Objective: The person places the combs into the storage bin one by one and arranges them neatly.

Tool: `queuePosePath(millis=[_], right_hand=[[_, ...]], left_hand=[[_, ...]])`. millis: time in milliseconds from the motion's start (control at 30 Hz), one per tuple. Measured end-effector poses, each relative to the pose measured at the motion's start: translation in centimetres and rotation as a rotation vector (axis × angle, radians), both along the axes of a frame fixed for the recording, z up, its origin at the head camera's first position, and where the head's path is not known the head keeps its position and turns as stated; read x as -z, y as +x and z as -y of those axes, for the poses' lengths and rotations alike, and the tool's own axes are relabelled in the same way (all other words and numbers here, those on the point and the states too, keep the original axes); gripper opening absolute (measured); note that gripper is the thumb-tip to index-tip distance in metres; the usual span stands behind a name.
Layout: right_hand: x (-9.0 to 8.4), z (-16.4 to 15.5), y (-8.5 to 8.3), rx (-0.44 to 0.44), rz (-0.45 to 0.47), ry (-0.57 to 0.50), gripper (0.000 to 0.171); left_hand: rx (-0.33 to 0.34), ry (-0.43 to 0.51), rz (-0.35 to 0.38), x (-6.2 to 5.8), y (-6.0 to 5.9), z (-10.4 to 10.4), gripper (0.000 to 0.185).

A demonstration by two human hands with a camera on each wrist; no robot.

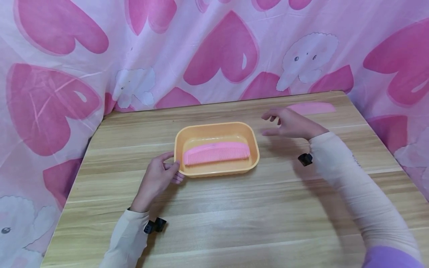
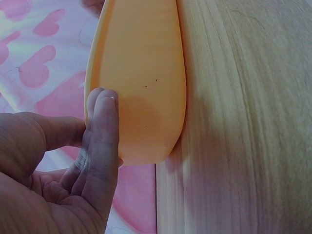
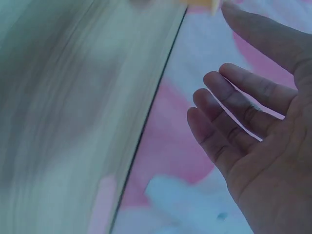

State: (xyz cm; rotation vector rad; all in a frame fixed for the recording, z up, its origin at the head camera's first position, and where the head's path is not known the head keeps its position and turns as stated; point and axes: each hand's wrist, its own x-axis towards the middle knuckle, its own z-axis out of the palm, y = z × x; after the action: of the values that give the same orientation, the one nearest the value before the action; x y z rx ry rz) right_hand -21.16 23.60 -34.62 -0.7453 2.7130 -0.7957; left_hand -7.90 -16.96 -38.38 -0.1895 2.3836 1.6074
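Observation:
A pink comb (image 1: 217,153) lies inside an orange plastic tray (image 1: 214,173) on the wooden table, its teeth toward the near side. My left hand (image 1: 160,175) pinches the tray's left end, the thumb over the rim and fingers against the outer wall. In the left wrist view the left hand (image 2: 73,161) grips the rim of the tray (image 2: 146,107). To the tray's right, my right hand (image 1: 289,123) is held above the table with fingers loosely spread and nothing in them. Just behind it lies a second pink comb (image 1: 315,108), partly hidden by that hand.
The wooden table (image 1: 234,223) ends at the back against a pink curtain (image 1: 214,48) with hearts and cartoon animals. The curtain also hangs along both sides. Small black devices (image 1: 155,225) are worn at the wrists.

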Motion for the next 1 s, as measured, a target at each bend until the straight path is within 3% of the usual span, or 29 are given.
queuePosePath(millis=[333, 567, 733, 1000], right_hand=[[2.5, -6.6, -2.0, 0.118, 0.073, 0.039, 0.056], [3.2, -10.0, -3.2, 0.245, 0.168, 0.079, 0.064], [3.4, -11.3, -4.2, 0.304, 0.201, 0.098, 0.065], [3.8, -12.1, -5.2, 0.320, 0.221, 0.106, 0.062]], left_hand=[[-0.007, 0.001, 0.003, 0.0, 0.0, 0.1, 0.047], [-0.006, 0.002, 0.004, 0.0, 0.0, 0.1, 0.047], [-0.009, 0.000, 0.010, 0.0, 0.0, 0.0, 0.047], [0.000, -0.004, -0.006, 0.0, 0.1, -0.1, 0.047]])
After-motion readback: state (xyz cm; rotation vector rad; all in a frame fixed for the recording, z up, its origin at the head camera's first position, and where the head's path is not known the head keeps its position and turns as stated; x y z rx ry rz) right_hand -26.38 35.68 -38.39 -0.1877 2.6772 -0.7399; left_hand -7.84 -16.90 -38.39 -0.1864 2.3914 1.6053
